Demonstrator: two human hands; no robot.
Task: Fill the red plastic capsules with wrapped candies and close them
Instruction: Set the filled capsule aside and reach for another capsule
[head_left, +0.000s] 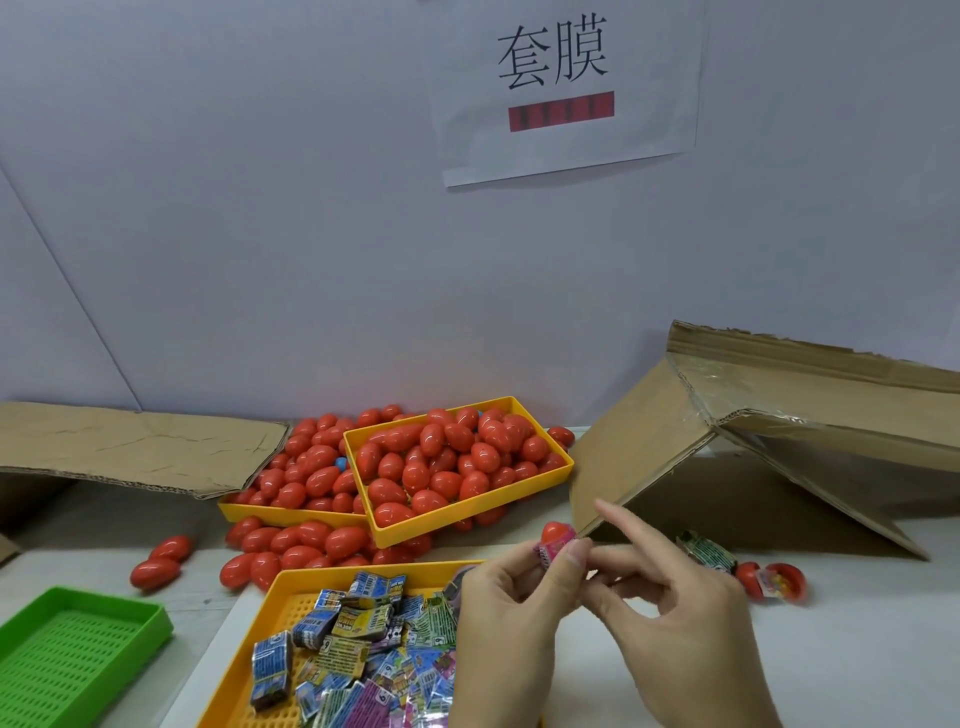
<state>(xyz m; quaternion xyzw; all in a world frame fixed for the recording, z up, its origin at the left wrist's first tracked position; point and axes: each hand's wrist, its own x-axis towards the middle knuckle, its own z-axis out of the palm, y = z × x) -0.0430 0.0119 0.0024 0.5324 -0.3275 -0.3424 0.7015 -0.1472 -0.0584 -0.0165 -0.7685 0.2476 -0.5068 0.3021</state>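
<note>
My left hand (511, 618) holds a red capsule (555, 532) with a pink wrapped candy at its mouth, just above the near orange tray (283, 608) of several wrapped candies (363, 644). My right hand (675, 623) meets it from the right and pinches the candy at the capsule, its forefinger raised. Two orange trays (519, 496) at the back are heaped with red capsules (452, 462). Loose red capsules (291, 545) lie on the table in front of them.
A green perforated tray (78, 649) sits at the lower left. Flattened cardboard (130, 441) lies at the back left, a folded cardboard box (753, 441) at the right. Beside it lie an open red capsule (779, 579) with candy and a wrapped candy (709, 553).
</note>
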